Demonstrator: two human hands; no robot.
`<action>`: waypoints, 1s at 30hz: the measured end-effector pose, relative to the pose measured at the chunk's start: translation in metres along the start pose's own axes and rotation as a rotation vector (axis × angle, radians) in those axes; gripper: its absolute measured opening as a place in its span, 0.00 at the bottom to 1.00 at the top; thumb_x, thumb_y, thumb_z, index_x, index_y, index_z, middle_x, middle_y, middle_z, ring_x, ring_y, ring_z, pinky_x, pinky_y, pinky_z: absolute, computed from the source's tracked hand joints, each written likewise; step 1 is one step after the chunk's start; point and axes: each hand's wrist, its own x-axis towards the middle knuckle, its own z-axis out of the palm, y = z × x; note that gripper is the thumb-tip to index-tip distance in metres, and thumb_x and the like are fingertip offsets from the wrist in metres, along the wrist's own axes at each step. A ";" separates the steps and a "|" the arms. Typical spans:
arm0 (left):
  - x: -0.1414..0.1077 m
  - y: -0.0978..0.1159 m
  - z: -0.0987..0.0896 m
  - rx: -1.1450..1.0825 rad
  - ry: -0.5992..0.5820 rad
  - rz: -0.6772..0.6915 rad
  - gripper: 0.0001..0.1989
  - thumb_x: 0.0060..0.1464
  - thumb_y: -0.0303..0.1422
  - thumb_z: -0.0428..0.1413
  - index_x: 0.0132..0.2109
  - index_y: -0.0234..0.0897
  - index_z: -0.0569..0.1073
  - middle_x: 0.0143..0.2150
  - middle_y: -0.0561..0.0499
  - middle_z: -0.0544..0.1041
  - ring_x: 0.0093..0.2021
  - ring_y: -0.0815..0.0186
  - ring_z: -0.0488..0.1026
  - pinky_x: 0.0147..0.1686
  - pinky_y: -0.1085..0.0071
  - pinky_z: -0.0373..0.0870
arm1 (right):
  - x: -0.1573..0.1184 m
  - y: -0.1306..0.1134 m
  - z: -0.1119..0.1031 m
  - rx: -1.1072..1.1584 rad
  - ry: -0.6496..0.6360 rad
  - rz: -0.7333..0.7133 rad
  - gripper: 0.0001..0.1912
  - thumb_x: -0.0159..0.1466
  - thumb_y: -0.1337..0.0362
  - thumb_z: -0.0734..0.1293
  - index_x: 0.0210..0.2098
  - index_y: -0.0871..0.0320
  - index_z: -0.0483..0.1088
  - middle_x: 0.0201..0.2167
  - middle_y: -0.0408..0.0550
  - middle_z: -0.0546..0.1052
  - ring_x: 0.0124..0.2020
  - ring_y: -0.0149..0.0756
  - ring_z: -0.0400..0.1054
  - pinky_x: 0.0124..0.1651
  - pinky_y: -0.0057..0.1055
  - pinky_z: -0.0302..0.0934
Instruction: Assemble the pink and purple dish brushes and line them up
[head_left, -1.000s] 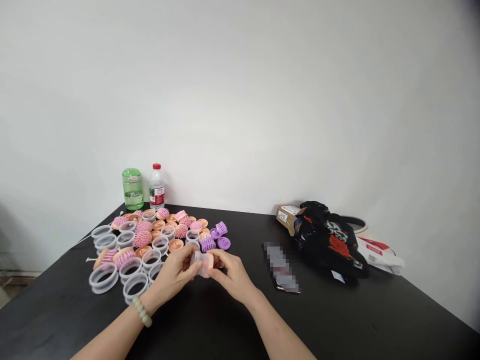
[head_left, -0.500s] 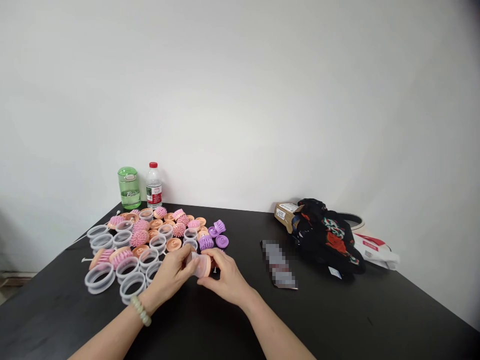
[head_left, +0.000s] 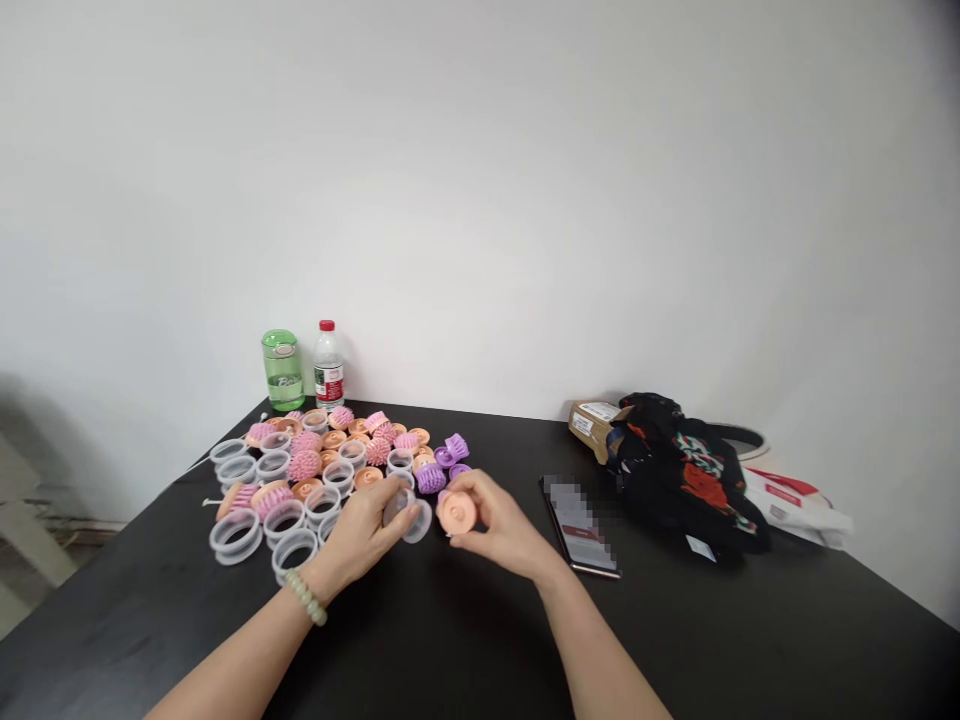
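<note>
Two hands pinch a clear ring and a peach disc at the middle of a black counter (head_left: 750, 630).

The left hand (head_left: 360, 535) pinches the clear plastic ring (head_left: 416, 521) between thumb and fingers; the right hand (head_left: 499, 520) pinches the peach plastic disc (head_left: 457, 513) by its rim, leaving its face showing. Rings and bristled pads (head_left: 315, 470) lie heaped at 10 o'clock, within easy reach; a phone (head_left: 581, 525) lies at 2 o'clock.

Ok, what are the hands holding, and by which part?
The left hand grips a clear plastic ring by its side; the right hand pinches a peach plastic disc by its rim.
</note>
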 end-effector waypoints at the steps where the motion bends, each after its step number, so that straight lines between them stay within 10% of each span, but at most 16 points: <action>1: 0.000 0.000 0.000 0.000 -0.005 0.002 0.13 0.62 0.42 0.48 0.44 0.37 0.68 0.32 0.53 0.69 0.30 0.65 0.66 0.31 0.69 0.62 | 0.000 0.001 -0.005 0.043 0.049 0.013 0.21 0.52 0.65 0.74 0.43 0.52 0.64 0.42 0.44 0.72 0.41 0.38 0.69 0.43 0.32 0.64; 5: -0.002 -0.001 -0.002 0.069 -0.020 0.055 0.14 0.56 0.39 0.55 0.47 0.38 0.68 0.39 0.49 0.70 0.37 0.61 0.69 0.36 0.66 0.67 | -0.003 0.004 -0.025 0.140 0.100 0.069 0.20 0.52 0.64 0.74 0.41 0.54 0.64 0.40 0.44 0.72 0.41 0.37 0.70 0.42 0.32 0.65; 13: -0.005 -0.004 0.002 0.337 -0.127 0.195 0.23 0.49 0.33 0.60 0.53 0.37 0.67 0.47 0.43 0.71 0.48 0.52 0.68 0.49 0.55 0.67 | -0.008 0.002 -0.013 -0.234 -0.398 0.116 0.13 0.47 0.71 0.75 0.29 0.54 0.71 0.35 0.42 0.76 0.36 0.38 0.69 0.37 0.31 0.61; 20: -0.007 -0.007 0.004 0.501 -0.133 0.222 0.18 0.50 0.32 0.59 0.49 0.36 0.70 0.42 0.45 0.73 0.46 0.52 0.65 0.50 0.53 0.64 | -0.004 0.007 0.000 -0.383 -0.346 0.098 0.13 0.51 0.73 0.74 0.32 0.55 0.69 0.45 0.45 0.74 0.48 0.42 0.67 0.47 0.34 0.59; 30: -0.005 -0.007 0.002 0.476 -0.104 0.215 0.19 0.47 0.18 0.49 0.45 0.37 0.71 0.41 0.47 0.74 0.44 0.56 0.65 0.47 0.59 0.64 | -0.006 0.011 -0.013 -0.417 -0.285 0.220 0.13 0.52 0.71 0.72 0.37 0.53 0.72 0.33 0.41 0.72 0.33 0.35 0.67 0.34 0.28 0.59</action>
